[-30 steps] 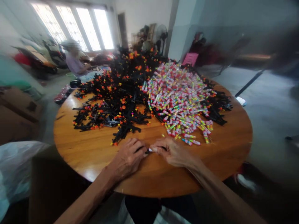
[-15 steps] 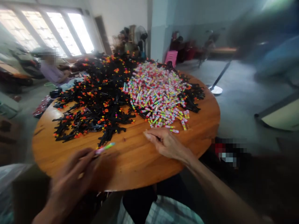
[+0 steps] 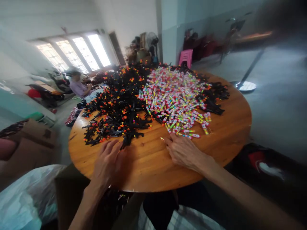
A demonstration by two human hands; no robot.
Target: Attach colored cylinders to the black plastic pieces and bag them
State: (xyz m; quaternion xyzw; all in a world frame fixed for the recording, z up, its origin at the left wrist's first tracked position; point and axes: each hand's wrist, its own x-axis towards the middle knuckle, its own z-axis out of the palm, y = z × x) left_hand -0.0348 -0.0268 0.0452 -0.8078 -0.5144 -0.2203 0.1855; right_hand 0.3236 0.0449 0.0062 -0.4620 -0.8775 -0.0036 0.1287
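Note:
My left hand (image 3: pixel 109 159) is at the near edge of a heap of black plastic toy guns (image 3: pixel 117 99) with orange and yellow bits. Its fingers stretch forward beside a toy gun (image 3: pixel 128 138), and I see nothing held in them. At the front of a pile of small pink-and-white labelled tubes (image 3: pixel 174 95) with bright ends is my right hand (image 3: pixel 183 150). Its fingers are curled, and a small yellow-and-white tip (image 3: pixel 162 138) shows at them, apparently the end of one such tube; the rest is hidden. Loose tubes (image 3: pixel 192 135) lie just beyond its knuckles.
Both heaps lie on a round wooden table (image 3: pixel 153 169). A seated person (image 3: pixel 79 84) is beyond its left side. Cardboard boxes (image 3: pixel 35 143) and a plastic bag (image 3: pixel 31 195) stand at the left. A pink stool (image 3: pixel 185 58) and a fan (image 3: pixel 153 40) are behind.
The view has swung left. My left hand, which held a tube out over the table, has reached forward to the toy guns, and that tube no longer shows. My right hand has moved against the tube pile.

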